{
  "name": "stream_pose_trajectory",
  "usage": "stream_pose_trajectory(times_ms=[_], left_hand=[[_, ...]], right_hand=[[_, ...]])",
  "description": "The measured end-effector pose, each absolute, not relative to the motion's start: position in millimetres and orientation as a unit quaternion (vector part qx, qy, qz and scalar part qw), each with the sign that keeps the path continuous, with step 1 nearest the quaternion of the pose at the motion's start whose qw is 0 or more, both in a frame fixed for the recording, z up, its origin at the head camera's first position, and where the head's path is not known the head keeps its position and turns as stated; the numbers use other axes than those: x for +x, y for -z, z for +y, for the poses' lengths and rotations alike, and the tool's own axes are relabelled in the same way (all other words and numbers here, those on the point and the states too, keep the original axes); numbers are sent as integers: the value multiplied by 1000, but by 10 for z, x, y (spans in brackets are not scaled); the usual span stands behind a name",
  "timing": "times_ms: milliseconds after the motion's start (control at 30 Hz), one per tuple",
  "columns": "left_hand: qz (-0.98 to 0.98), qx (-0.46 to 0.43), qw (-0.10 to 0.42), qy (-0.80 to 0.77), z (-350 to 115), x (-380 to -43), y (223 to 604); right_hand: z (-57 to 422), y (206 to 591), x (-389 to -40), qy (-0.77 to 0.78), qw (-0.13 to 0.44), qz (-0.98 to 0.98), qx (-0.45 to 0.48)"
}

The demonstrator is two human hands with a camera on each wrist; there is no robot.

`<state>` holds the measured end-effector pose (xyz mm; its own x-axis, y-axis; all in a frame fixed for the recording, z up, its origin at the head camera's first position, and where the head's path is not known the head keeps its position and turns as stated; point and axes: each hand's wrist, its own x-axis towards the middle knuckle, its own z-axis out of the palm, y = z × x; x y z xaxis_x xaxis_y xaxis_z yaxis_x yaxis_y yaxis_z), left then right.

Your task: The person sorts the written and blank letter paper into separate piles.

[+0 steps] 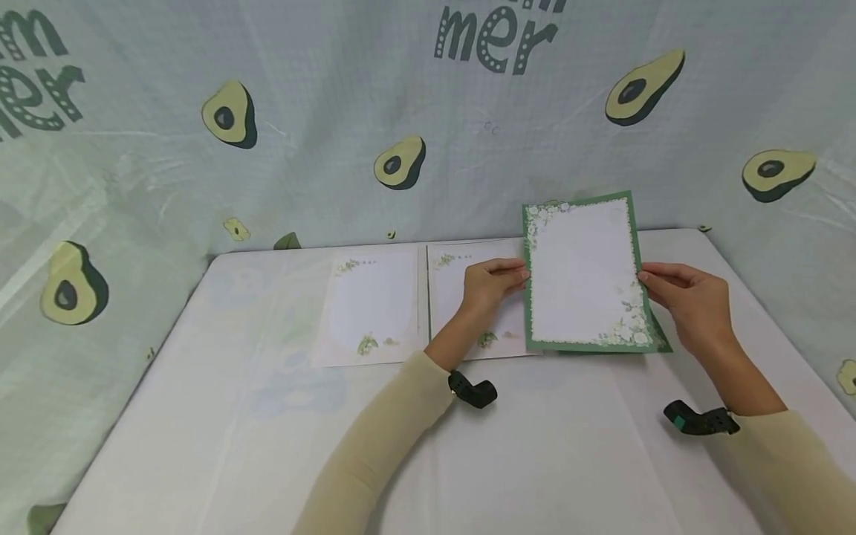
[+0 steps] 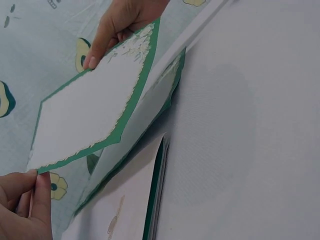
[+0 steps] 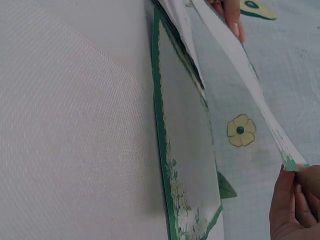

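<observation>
A stationery sheet (image 1: 582, 275) with a green edge and a pale flower border is held up at the back right, tilted toward me. My left hand (image 1: 491, 286) pinches its left edge. At the right edge, my right hand (image 1: 692, 301) pinches it between thumb and fingers. Both wrist views show the lifted sheet (image 2: 85, 110) above another green-bordered sheet (image 3: 187, 125), which lies on the table. In the head view only a corner of this lower sheet (image 1: 662, 336) shows, the rest hidden behind the raised one.
Left of the raised sheet lie two pale sheets, one farther left (image 1: 374, 305) and one (image 1: 444, 293) partly behind my left hand, both with small plant prints. The white-covered table (image 1: 267, 446) ends at a hanging cloth (image 1: 314, 111) printed with avocados.
</observation>
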<state>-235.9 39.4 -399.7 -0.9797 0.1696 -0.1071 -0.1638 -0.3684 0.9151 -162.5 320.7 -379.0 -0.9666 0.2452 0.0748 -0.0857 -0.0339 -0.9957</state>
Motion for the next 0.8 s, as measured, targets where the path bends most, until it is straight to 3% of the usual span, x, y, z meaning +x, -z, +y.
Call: stream_pose_trajectory(times_ms=[800], left_hand=[[540,4,101,-835,611,-2313,3971]], right_hand=[[3431,3756,-1634,-676,113,-728,-29]])
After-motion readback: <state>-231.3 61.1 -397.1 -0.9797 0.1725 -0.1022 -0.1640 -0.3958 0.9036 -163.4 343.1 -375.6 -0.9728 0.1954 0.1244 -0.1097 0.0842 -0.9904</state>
